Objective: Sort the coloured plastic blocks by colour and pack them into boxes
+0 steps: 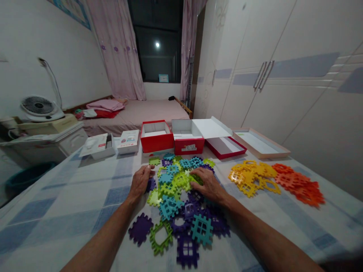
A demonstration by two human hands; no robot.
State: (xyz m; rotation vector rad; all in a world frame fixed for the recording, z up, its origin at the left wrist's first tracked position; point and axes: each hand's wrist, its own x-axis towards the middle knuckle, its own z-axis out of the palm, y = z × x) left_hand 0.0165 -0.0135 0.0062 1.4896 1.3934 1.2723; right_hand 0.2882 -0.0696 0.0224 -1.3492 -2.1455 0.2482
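A pile of interlocking plastic building tiles in green, teal and dark purple, with notched edges, lies in front of me. Some tiles have window-like cutouts. My left hand rests at the pile's left edge, fingers loosely stretched beside a purple tile and apart from a grip. On the pile's right side, my right hand curls its thumb and fingers around a green tile; the fingers partly cover it. Closer to me lie a solid purple tile and a green frame tile.
Yellow tiles and orange tiles form separate heaps at the right. Behind stand red boxes, a red lid, a pale tray and white boxes, all on a checked tablecloth.
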